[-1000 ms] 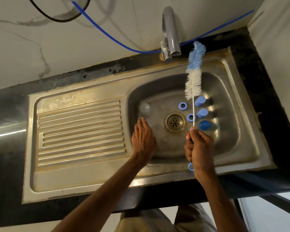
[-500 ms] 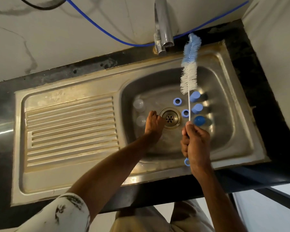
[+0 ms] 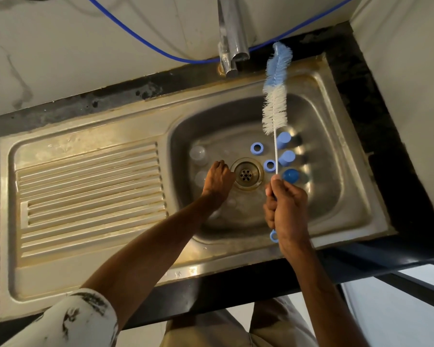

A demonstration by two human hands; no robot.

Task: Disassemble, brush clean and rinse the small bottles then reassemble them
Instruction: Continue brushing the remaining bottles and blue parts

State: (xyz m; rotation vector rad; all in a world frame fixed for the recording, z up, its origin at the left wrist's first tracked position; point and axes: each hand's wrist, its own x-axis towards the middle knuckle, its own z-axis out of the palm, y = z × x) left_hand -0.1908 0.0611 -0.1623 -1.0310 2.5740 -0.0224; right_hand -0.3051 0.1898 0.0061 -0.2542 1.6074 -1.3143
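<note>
Since the parts lie separated in the sink (image 3: 336, 136), disassembly looks done; brushing, rinsing and reassembly appear left. Clear bottles (image 3: 198, 154): left of the drain (image 3: 246, 174), on the basin floor. Blue caps (image 3: 287, 157) and blue rings (image 3: 252, 148): right of the drain. Right hand (image 3: 287, 209): fingers clamped on the wire handle of the brush (image 3: 274, 111), bristles raised toward the far side near the tap (image 3: 232, 46). Left hand (image 3: 217, 180): down in the basin between bottles and drain, fingers curled; whether they hold anything cannot be told.

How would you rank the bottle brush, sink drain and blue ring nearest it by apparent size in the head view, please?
bottle brush
sink drain
blue ring
The raised brush is nearer the camera.
</note>
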